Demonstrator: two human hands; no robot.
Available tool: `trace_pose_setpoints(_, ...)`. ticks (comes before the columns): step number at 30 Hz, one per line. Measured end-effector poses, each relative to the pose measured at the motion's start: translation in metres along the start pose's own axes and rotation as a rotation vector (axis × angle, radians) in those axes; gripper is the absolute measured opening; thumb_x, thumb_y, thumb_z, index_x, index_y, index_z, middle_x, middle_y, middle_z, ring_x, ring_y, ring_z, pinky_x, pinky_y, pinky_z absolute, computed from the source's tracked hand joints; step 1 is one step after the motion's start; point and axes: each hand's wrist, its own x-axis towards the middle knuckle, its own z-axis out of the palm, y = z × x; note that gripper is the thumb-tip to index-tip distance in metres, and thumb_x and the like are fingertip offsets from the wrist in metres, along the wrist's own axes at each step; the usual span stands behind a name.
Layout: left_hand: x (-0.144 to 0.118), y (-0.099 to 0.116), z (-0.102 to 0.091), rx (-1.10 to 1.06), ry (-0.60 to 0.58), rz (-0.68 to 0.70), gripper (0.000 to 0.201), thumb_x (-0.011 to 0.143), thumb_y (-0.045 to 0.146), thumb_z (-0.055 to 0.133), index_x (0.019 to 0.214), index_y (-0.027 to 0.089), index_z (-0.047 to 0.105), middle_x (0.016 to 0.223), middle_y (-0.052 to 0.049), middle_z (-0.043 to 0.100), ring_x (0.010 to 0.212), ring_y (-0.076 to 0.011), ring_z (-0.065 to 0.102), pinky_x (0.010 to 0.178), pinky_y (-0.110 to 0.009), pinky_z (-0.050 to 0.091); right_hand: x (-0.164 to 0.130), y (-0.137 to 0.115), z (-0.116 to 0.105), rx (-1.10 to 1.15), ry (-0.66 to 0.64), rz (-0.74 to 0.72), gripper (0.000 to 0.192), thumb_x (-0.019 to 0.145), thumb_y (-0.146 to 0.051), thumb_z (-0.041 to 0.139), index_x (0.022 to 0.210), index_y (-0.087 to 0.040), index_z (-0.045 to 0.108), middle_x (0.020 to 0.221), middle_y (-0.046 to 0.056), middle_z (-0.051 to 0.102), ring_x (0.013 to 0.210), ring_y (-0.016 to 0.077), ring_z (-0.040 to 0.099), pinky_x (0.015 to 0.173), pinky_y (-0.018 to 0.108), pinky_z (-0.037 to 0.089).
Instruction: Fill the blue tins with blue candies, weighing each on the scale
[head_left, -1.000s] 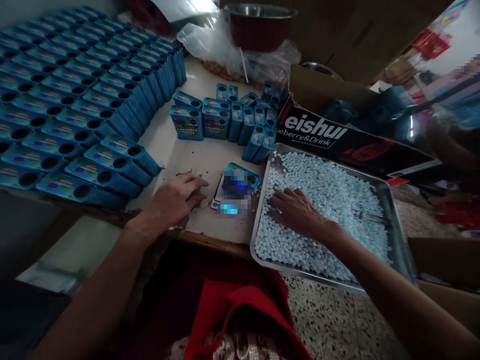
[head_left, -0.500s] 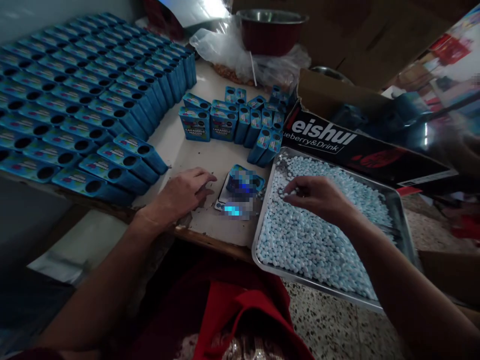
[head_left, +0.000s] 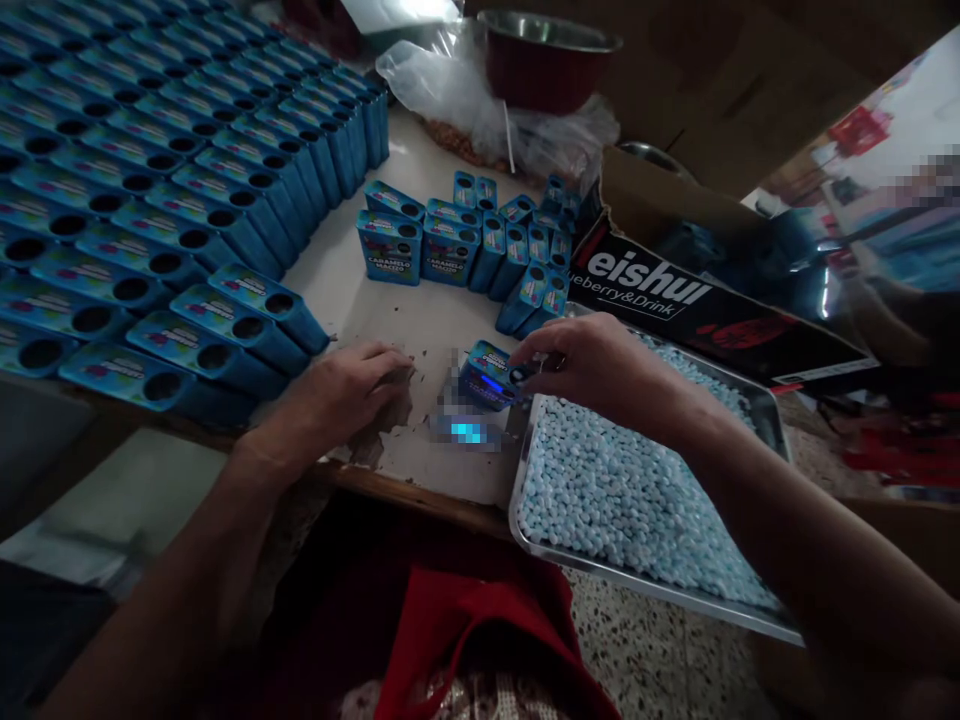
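Observation:
My right hand (head_left: 589, 365) is over the hole at the right end of a small blue tin (head_left: 487, 375). Its fingertips are pinched together there, and what they hold is hidden. The tin stands on a small scale (head_left: 466, 432) with a lit blue display, partly blurred out. My left hand (head_left: 356, 390) rests palm down on the table left of the scale, fingers stretched out and holding nothing. Under my right forearm, a metal tray (head_left: 521, 470) is filled with small pale blue and white candies (head_left: 622, 490).
Rows of upright blue tins (head_left: 172, 160) with round holes cover the table's left side. More tins (head_left: 450, 245) stand behind the scale. A black printed cardboard box (head_left: 720, 310) is behind the tray. Farther back are a plastic bag (head_left: 427, 80) and a dark red bowl (head_left: 547, 65).
My right hand has moved left from the candies in the tray to the hole of the tin on the scale. My left hand stays on the table, its fingers lying flatter.

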Motion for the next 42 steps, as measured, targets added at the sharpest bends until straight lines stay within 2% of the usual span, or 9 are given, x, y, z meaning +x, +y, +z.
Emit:
trace_pose_setpoints(7, -0.001, -0.004, -0.003, -0.003, 0.005, -0.004, 0.033, 0.101, 0.029, 0.058, 0.13, 0.027, 0.072, 0.138, -0.007, 0.071, 0.123, -0.0275, 0.07, 0.11, -0.04, 0.055, -0.013, 0.0, 0.004, 0.066, 0.119, 0.068, 0.023, 0.082, -0.011, 0.081, 0.1, -0.025, 0.087, 0.086, 0.0, 0.08, 0.072, 0.015, 0.069, 0.068, 0.028, 0.052)
trace_pose_setpoints(12, -0.001, 0.001, -0.009, -0.015, -0.027, -0.005, 0.035, 0.1, 0.03, 0.057, 0.131, 0.026, 0.072, 0.137, -0.008, 0.072, 0.122, -0.0291, 0.07, 0.108, -0.042, 0.056, -0.023, 0.005, 0.004, 0.499, 0.333, 0.19, 0.008, 0.084, -0.025, 0.085, 0.091, -0.021, 0.082, 0.085, 0.004, 0.079, 0.075, 0.0197, 0.072, 0.071, 0.035, 0.06)
trace_pose_setpoints(18, 0.003, 0.009, -0.004, -0.002, -0.015, 0.046, 0.03, 0.102, 0.031, 0.059, 0.129, 0.029, 0.071, 0.134, -0.009, 0.072, 0.119, -0.0294, 0.071, 0.105, -0.044, 0.057, -0.048, 0.045, 0.01, 0.567, 0.417, 0.265, 0.018, 0.09, -0.037, 0.083, 0.099, -0.022, 0.08, 0.088, 0.005, 0.077, 0.077, 0.0208, 0.071, 0.074, 0.039, 0.061)
trace_pose_setpoints(22, 0.002, 0.015, -0.006, 0.027, -0.02, 0.037, 0.027, 0.103, 0.028, 0.059, 0.125, 0.03, 0.072, 0.132, -0.01, 0.073, 0.12, -0.0306, 0.071, 0.106, -0.044, 0.056, -0.08, 0.085, 0.035, 0.133, 0.142, 0.348, 0.039, 0.092, -0.043, 0.079, 0.126, -0.023, 0.077, 0.12, 0.012, 0.078, 0.103, 0.0306, 0.073, 0.085, 0.047, 0.061)
trace_pose_setpoints(26, 0.003, 0.025, -0.012, 0.073, -0.038, 0.045, 0.027, 0.103, 0.025, 0.058, 0.125, 0.025, 0.072, 0.132, -0.012, 0.073, 0.12, -0.032, 0.071, 0.105, -0.046, 0.056, -0.092, 0.088, 0.073, -0.177, -0.148, 0.191, 0.065, 0.091, -0.033, 0.077, 0.152, -0.02, 0.06, 0.152, 0.019, 0.062, 0.137, 0.0402, 0.058, 0.108, 0.056, 0.051)
trace_pose_setpoints(29, 0.006, 0.034, -0.015, 0.078, -0.035, 0.07, 0.027, 0.102, 0.024, 0.06, 0.126, 0.022, 0.072, 0.131, -0.012, 0.073, 0.122, -0.0314, 0.07, 0.106, -0.046, 0.055, -0.086, 0.076, 0.087, -0.301, -0.191, 0.186, 0.046, 0.091, -0.028, 0.07, 0.135, -0.015, 0.067, 0.133, 0.02, 0.069, 0.12, 0.0378, 0.064, 0.101, 0.052, 0.051)
trace_pose_setpoints(33, 0.007, 0.038, -0.019, 0.079, -0.048, 0.068, 0.025, 0.102, 0.027, 0.061, 0.124, 0.025, 0.072, 0.129, -0.011, 0.074, 0.12, -0.0318, 0.071, 0.105, -0.046, 0.056, -0.086, 0.075, 0.077, -0.136, -0.222, 0.14, 0.017, 0.091, -0.017, 0.065, 0.106, -0.019, 0.072, 0.108, 0.011, 0.075, 0.1, 0.0271, 0.07, 0.086, 0.037, 0.05)
trace_pose_setpoints(38, 0.005, 0.035, -0.023, 0.083, -0.06, 0.01, 0.027, 0.099, 0.027, 0.06, 0.122, 0.031, 0.074, 0.129, -0.01, 0.074, 0.12, -0.0332, 0.071, 0.103, -0.048, 0.057, -0.098, 0.086, 0.06, 0.135, 0.016, 0.217, 0.018, 0.1, -0.031, 0.063, 0.108, -0.021, 0.076, 0.093, 0.004, 0.078, 0.077, 0.0193, 0.068, 0.071, 0.031, 0.045)
trace_pose_setpoints(42, 0.01, 0.036, -0.02, 0.061, -0.048, 0.007, 0.028, 0.099, 0.026, 0.06, 0.123, 0.031, 0.073, 0.13, -0.01, 0.074, 0.121, -0.0326, 0.071, 0.106, -0.047, 0.056, -0.092, 0.085, 0.052, 0.308, 0.061, 0.319, 0.021, 0.094, -0.038, 0.07, 0.1, -0.02, 0.078, 0.068, -0.002, 0.066, 0.061, 0.015, 0.057, 0.059, 0.028, 0.038)
